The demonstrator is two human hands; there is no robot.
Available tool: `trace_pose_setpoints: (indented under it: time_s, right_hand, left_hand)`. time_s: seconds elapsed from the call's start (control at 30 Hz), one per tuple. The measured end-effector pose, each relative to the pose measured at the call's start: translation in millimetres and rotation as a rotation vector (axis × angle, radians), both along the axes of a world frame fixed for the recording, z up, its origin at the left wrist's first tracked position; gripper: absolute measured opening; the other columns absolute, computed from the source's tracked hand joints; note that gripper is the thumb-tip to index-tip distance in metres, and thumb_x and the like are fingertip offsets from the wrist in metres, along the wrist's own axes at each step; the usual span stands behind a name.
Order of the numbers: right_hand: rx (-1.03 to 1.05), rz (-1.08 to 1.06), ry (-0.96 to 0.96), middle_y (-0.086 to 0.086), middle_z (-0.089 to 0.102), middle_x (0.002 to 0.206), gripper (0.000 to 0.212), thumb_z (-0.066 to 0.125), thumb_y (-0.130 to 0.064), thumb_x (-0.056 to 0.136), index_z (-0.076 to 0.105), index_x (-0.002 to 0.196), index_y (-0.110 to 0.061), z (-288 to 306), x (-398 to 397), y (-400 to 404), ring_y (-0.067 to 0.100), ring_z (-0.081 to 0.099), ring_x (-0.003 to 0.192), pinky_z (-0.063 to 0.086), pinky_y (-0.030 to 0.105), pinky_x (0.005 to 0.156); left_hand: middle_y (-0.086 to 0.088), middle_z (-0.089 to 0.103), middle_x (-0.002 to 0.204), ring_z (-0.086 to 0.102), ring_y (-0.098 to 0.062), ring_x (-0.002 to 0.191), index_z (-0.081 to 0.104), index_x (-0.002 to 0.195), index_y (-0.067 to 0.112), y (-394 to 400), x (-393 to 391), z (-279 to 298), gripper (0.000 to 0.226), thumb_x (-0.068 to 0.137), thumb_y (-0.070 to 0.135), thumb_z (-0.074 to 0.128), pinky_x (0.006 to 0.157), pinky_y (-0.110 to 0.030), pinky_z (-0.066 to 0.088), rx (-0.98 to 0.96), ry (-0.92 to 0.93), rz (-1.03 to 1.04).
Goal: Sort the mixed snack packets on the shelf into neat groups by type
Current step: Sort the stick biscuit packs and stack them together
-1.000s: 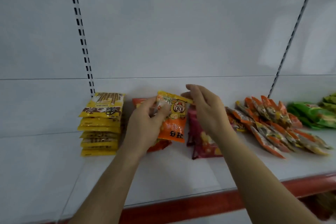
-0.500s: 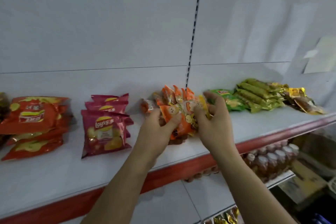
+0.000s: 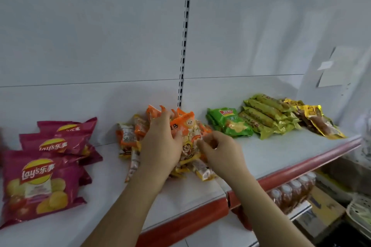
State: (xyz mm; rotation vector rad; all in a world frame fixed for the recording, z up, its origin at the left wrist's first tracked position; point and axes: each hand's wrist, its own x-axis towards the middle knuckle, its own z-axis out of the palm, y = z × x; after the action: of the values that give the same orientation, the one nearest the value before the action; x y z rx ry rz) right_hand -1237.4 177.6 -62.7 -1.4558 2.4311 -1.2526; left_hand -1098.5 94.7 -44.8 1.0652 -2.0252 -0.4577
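A loose pile of small orange snack packets lies in the middle of the white shelf. My left hand rests on top of the pile and holds an orange packet with a cartoon face between thumb and fingers. At the pile's right edge, the fingers of my right hand are curled against the packets; whether they pinch one is unclear. Much of the pile is hidden under both hands.
Purple-red Lay's bags are stacked at the left. To the right lie green packets, long yellow-green packets and golden-brown packets. A red strip edges the shelf; bottles stand below.
The view swung right, from the yellow and Lay's stacks to the orange pile. Both hands carried the orange packet there and lowered it onto the pile; my right hand slid off to its right.
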Motion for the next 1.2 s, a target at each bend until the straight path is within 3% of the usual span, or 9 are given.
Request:
trace_pose_setpoints:
  time_s: [0.1, 0.2, 0.3, 0.43, 0.57, 0.73, 0.83, 0.97, 1.2]
  right_hand:
    - [0.055, 0.018, 0.131, 0.001, 0.068, 0.096, 0.018, 0.071, -0.037, 0.088, 0.072, 0.081, -0.020, -18, -7, -14, 0.022, 0.059, 0.096, 0.041, 0.029, 0.078]
    - [0.108, 0.058, 0.180, 0.004, 0.061, 0.116, 0.022, 0.065, -0.035, 0.091, 0.070, 0.106, -0.020, -21, -14, -18, 0.027, 0.053, 0.113, 0.040, 0.034, 0.094]
    - [0.127, 0.136, 0.173, 0.003, 0.056, 0.132, 0.039, 0.058, -0.034, 0.095, 0.058, 0.132, -0.023, -17, -22, -16, 0.027, 0.049, 0.123, 0.039, 0.035, 0.100]
    - [0.073, 0.263, 0.235, 0.007, 0.051, 0.145, 0.043, 0.057, -0.033, 0.098, 0.056, 0.138, -0.016, -13, -32, -7, 0.029, 0.042, 0.134, 0.036, 0.040, 0.109]
    - [0.013, 0.311, 0.357, 0.013, 0.048, 0.148, 0.056, 0.044, -0.048, 0.097, 0.054, 0.140, -0.012, -12, -35, -1, 0.034, 0.038, 0.140, 0.035, 0.048, 0.115]
    - [0.039, 0.405, 0.509, 0.016, 0.029, 0.161, 0.079, 0.016, -0.063, 0.092, 0.034, 0.154, -0.017, 0, -9, 6, 0.036, 0.019, 0.151, 0.022, 0.051, 0.122]
    - [-0.011, 0.442, 0.531, 0.015, 0.029, 0.161, 0.073, 0.016, -0.059, 0.097, 0.033, 0.154, -0.017, 10, 20, 8, 0.036, 0.019, 0.151, 0.024, 0.054, 0.121]
    - [-0.032, 0.550, 0.599, 0.012, 0.024, 0.164, 0.072, 0.013, -0.057, 0.099, 0.028, 0.157, -0.018, 15, 74, 8, 0.033, 0.012, 0.153, 0.017, 0.048, 0.123]
    - [-0.082, 0.666, 0.598, 0.015, 0.040, 0.156, 0.072, 0.022, -0.059, 0.097, 0.041, 0.150, -0.014, 18, 214, 12, 0.036, 0.029, 0.148, 0.030, 0.053, 0.118]
  left_hand:
    - [-0.002, 0.059, 0.132, 0.053, -0.024, 0.121, 0.062, 0.132, 0.018, -6, -4, -11, 0.034, 0.101, 0.033, 0.060, 0.096, -0.033, 0.044, -0.114, -0.239, 0.088]
    - [-0.003, 0.055, 0.138, 0.047, -0.026, 0.126, 0.065, 0.132, 0.018, -1, -8, -16, 0.039, 0.101, 0.041, 0.057, 0.103, -0.036, 0.042, -0.195, -0.341, 0.143]
    - [-0.006, 0.052, 0.144, 0.046, -0.029, 0.131, 0.067, 0.131, 0.018, 5, -12, -15, 0.043, 0.099, 0.045, 0.059, 0.106, -0.041, 0.044, -0.224, -0.382, 0.196]
    - [-0.008, 0.054, 0.141, 0.046, -0.031, 0.135, 0.065, 0.131, 0.015, 20, -16, -13, 0.044, 0.098, 0.043, 0.062, 0.109, -0.047, 0.043, -0.224, -0.350, 0.265]
    - [-0.010, 0.058, 0.138, 0.052, -0.034, 0.132, 0.065, 0.127, 0.012, 39, -9, -12, 0.040, 0.098, 0.038, 0.060, 0.108, -0.052, 0.045, -0.214, -0.335, 0.348]
    - [-0.013, 0.062, 0.135, 0.055, -0.036, 0.128, 0.064, 0.131, 0.010, 61, 23, -7, 0.050, 0.095, 0.041, 0.049, 0.104, -0.053, 0.049, -0.227, -0.340, 0.439]
    - [-0.016, 0.059, 0.141, 0.051, -0.039, 0.133, 0.062, 0.136, 0.011, 70, 55, -3, 0.052, 0.096, 0.042, 0.052, 0.107, -0.057, 0.046, -0.229, -0.391, 0.514]
    - [-0.017, 0.059, 0.143, 0.052, -0.041, 0.134, 0.063, 0.137, 0.012, 80, 115, -3, 0.066, 0.094, 0.053, 0.035, 0.109, -0.057, 0.045, -0.212, -0.407, 0.619]
    - [-0.016, 0.055, 0.150, 0.048, -0.040, 0.140, 0.060, 0.142, 0.011, 106, 250, -5, 0.070, 0.095, 0.055, 0.032, 0.113, -0.057, 0.042, -0.211, -0.368, 0.731]
